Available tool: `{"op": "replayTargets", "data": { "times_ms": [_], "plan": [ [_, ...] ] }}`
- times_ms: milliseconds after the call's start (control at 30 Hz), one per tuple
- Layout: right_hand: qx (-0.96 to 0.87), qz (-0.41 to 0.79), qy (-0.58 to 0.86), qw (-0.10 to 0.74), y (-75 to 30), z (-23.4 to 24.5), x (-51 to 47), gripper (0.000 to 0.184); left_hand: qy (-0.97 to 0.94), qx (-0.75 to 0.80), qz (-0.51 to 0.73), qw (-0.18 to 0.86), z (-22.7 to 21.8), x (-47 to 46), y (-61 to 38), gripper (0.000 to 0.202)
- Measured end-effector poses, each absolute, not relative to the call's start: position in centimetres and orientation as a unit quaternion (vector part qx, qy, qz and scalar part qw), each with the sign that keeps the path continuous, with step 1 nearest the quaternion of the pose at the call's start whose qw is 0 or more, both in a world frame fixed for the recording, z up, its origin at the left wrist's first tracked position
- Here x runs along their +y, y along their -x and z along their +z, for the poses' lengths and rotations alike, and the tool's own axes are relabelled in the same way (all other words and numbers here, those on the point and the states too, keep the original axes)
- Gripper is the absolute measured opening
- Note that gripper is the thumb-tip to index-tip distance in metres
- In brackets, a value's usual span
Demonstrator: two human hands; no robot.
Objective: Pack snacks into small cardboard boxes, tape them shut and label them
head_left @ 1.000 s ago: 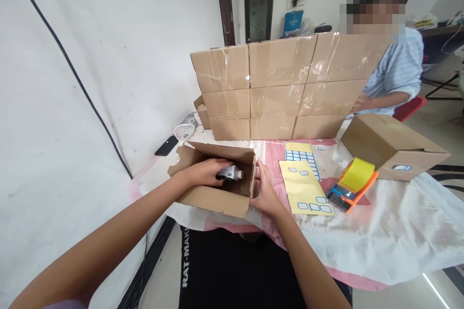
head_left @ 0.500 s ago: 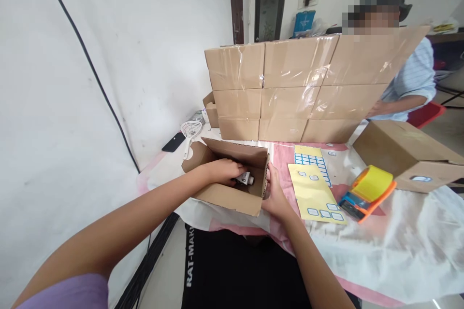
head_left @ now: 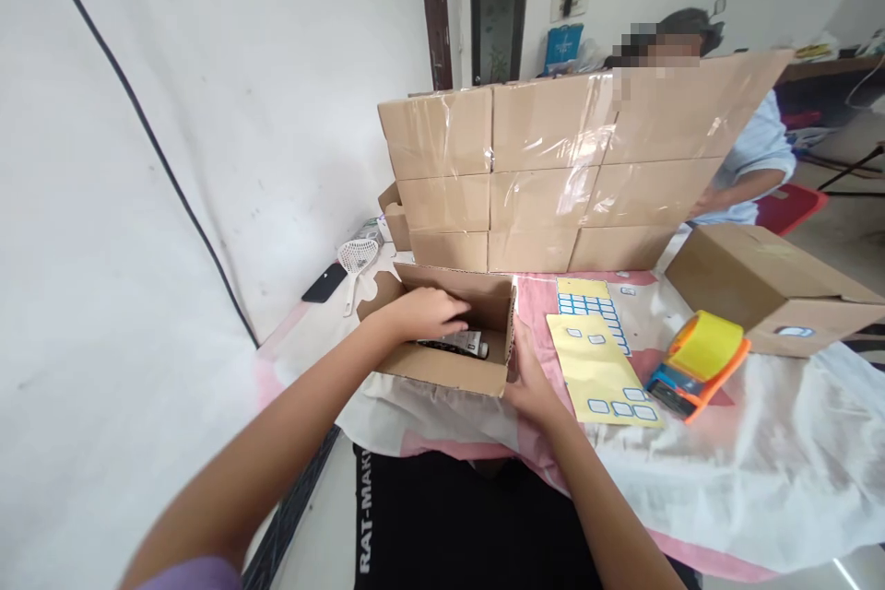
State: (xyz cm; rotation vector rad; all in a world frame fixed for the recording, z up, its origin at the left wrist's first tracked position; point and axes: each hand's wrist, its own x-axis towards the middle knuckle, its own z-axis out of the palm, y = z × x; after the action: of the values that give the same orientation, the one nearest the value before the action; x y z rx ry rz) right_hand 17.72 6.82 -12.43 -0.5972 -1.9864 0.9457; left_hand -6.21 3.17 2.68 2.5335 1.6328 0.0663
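Note:
An open cardboard box (head_left: 449,371) stands at the table's near edge. My left hand (head_left: 423,313) reaches into it, fingers curled over a grey and white tube-like bottle (head_left: 465,346) that lies inside; whether they grip it I cannot tell for sure. My right hand (head_left: 531,378) rests flat against the box's right outer wall, fingers stretched out. Two yellow sheets of blue-edged labels (head_left: 593,353) lie just right of that hand.
A wall of taped cardboard boxes (head_left: 553,171) stands behind. Another person in a light shirt (head_left: 757,157) sits beyond it. An orange and yellow tape dispenser (head_left: 700,361), a closed box (head_left: 767,286), a white scoop (head_left: 356,256) and a black phone (head_left: 324,282) lie on the cloth-covered table (head_left: 747,452).
My left hand has lowered the bottle from above the box rim to the box floor. The right hand stays on the box's side.

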Motion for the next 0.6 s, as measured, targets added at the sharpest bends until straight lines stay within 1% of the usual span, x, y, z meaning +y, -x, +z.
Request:
{"op": "replayTargets", "data": {
  "times_ms": [33, 100, 133, 167, 200, 267, 300, 333, 367, 433, 467, 600],
  "plan": [
    [-0.796, 0.372, 0.242, 0.413, -17.8, -12.5, 6.8, 0.108, -0.822, 0.564, 0.072, 0.036, 3.5, 1.8, 6.8, 0.037],
    [-0.801, 0.363, 0.251, 0.405, -18.0, -12.7, 6.7, 0.104, -0.709, 0.627, 0.320, -0.046, 4.0, -1.3, 8.5, 0.041],
    [-0.802, 0.362, 0.255, 0.401, -18.0, -12.7, 6.6, 0.103, -0.629, 0.648, 0.419, -0.089, 3.6, -2.7, 9.6, 0.041],
    [-0.803, 0.362, 0.257, 0.398, -18.0, -12.8, 6.6, 0.103, -0.561, 0.660, 0.489, -0.104, 2.7, -3.8, 10.6, 0.043],
    [-0.803, 0.363, 0.258, 0.396, -18.0, -12.8, 6.5, 0.104, -0.528, 0.654, 0.537, -0.072, 1.3, -4.5, 11.6, 0.049],
    [-0.802, 0.364, 0.260, 0.397, -17.9, -12.7, 6.4, 0.105, -0.548, 0.596, 0.582, 0.073, -2.0, -4.9, 12.8, 0.083],
    [-0.801, 0.362, 0.261, 0.400, -18.0, -12.5, 6.4, 0.105, -0.566, 0.569, 0.581, 0.134, -3.7, -4.6, 13.0, 0.095],
    [-0.799, 0.359, 0.261, 0.405, -18.0, -12.4, 6.4, 0.104, -0.578, 0.554, 0.577, 0.165, -5.1, -4.3, 12.9, 0.097],
    [-0.798, 0.356, 0.263, 0.409, -18.1, -12.2, 6.3, 0.103, -0.581, 0.551, 0.572, 0.180, -6.3, -3.9, 12.6, 0.093],
    [-0.795, 0.356, 0.269, 0.412, -18.4, -11.7, 6.3, 0.097, -0.555, 0.576, 0.576, 0.169, -7.5, -3.3, 11.5, 0.076],
    [-0.793, 0.358, 0.271, 0.412, -18.5, -11.5, 6.3, 0.094, -0.532, 0.593, 0.583, 0.160, -7.7, -3.0, 10.9, 0.071],
    [-0.789, 0.355, 0.252, 0.434, -19.1, -10.1, 6.6, 0.075, -0.446, 0.631, 0.621, 0.132, -7.1, -2.3, 8.5, 0.061]
  ]
}}
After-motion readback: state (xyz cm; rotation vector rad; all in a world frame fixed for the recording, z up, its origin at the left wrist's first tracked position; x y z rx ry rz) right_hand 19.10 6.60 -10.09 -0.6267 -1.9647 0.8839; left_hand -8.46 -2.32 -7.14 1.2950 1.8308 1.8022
